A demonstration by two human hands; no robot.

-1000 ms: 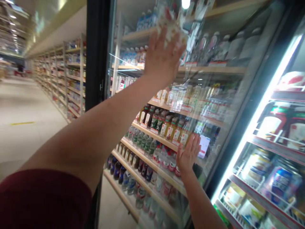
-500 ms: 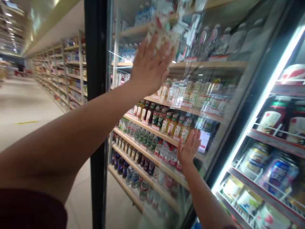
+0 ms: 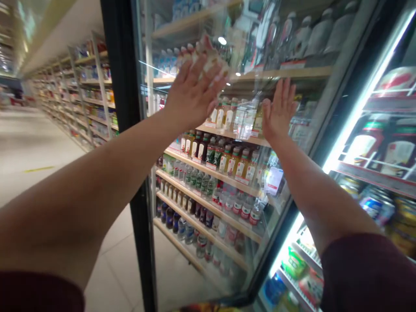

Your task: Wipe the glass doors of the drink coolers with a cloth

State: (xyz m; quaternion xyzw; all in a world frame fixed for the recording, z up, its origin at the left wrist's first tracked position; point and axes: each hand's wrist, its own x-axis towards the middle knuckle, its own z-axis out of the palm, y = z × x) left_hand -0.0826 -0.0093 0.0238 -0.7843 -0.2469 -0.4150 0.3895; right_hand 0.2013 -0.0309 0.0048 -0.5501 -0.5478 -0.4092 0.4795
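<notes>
A glass cooler door (image 3: 208, 277) with a black frame stands swung out in front of me. High on its pane, my left hand (image 3: 191, 95) lies flat with the fingers spread, holding a pale patterned cloth (image 3: 209, 54) against the glass. The cloth is partly hidden behind the fingers. To the right, my right hand (image 3: 280, 110) is raised to the pane with its fingers stretched out and nothing in it. Whether its palm touches the glass I cannot tell. Through the pane show shelves with rows of bottles (image 3: 232, 161).
At the right is the lit cooler, its wire shelves (image 3: 377, 173) holding bottles, cans and packs. A long run of stocked store shelves (image 3: 78, 82) recedes on the left beside a pale tiled floor (image 3: 39, 143). A bright phone-like screen (image 3: 274, 180) shows in the pane.
My right hand has risen from low on the pane to nearly the height of my left hand. My left hand and the cloth have shifted slightly left. The view has moved a little.
</notes>
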